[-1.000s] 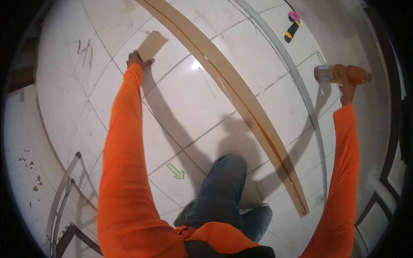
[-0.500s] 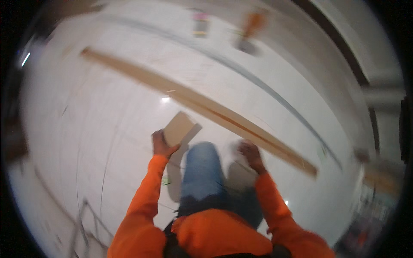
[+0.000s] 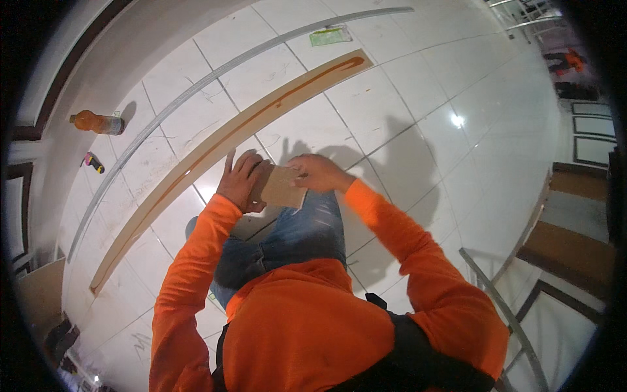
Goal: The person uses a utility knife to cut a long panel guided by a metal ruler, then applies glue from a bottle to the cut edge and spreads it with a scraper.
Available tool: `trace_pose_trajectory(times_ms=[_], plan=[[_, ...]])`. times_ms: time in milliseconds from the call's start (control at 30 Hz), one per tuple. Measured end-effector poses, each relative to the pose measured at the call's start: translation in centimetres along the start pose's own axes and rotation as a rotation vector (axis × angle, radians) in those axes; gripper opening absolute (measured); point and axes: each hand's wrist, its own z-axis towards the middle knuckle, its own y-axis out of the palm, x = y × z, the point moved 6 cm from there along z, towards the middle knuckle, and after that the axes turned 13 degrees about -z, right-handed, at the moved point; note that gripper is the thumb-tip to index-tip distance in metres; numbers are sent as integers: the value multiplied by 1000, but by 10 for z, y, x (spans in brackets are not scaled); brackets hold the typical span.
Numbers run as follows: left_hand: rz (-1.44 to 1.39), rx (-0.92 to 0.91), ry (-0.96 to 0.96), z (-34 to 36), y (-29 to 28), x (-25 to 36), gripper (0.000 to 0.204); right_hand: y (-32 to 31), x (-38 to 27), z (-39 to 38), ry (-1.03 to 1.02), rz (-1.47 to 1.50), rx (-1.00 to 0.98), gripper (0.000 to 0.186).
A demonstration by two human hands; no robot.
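Observation:
A small tan piece of board, possibly cardboard (image 3: 281, 186), is between my two hands above my bent knee. My left hand (image 3: 241, 178) grips its left edge, thumb underneath and fingers spread over the top. At the upper right corner, the fingers of my right hand (image 3: 320, 173) are pinched onto the same piece. Just beyond my hands a long tan strip (image 3: 307, 86) lies on the tiled floor, with a wavy orange-brown line running along it. The inner side of the small piece is partly hidden by my left fingers.
A thin grey metal strip (image 3: 215, 77) lies beyond the tan one. Near the wall are an orange bottle (image 3: 98, 122) and a pink-and-yellow hand tool (image 3: 95, 163). A green packet (image 3: 330, 36) sits at the far side. At lower right stands a metal frame (image 3: 503, 307).
My view has turned, so the long strip now slants up to the right. My right hand has come over to the small board piece, which only the left hand held before.

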Motion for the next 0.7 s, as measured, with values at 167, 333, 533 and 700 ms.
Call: trace_pose_trajectory(times_ms=[167, 333, 533, 700], plan=[[-88, -90, 25, 58, 6, 11, 100, 10, 63, 14, -46, 501, -348, 37], [-216, 270, -226, 40, 52, -55, 88, -3, 193, 48, 107, 557, -171, 15], [-257, -53, -885, -118, 168, -163, 55, -34, 374, 52, 596, 927, 177, 28], [-609, 232, -992, -141, 188, -182, 52, -21, 387, 82, 683, 928, 379, 29]])
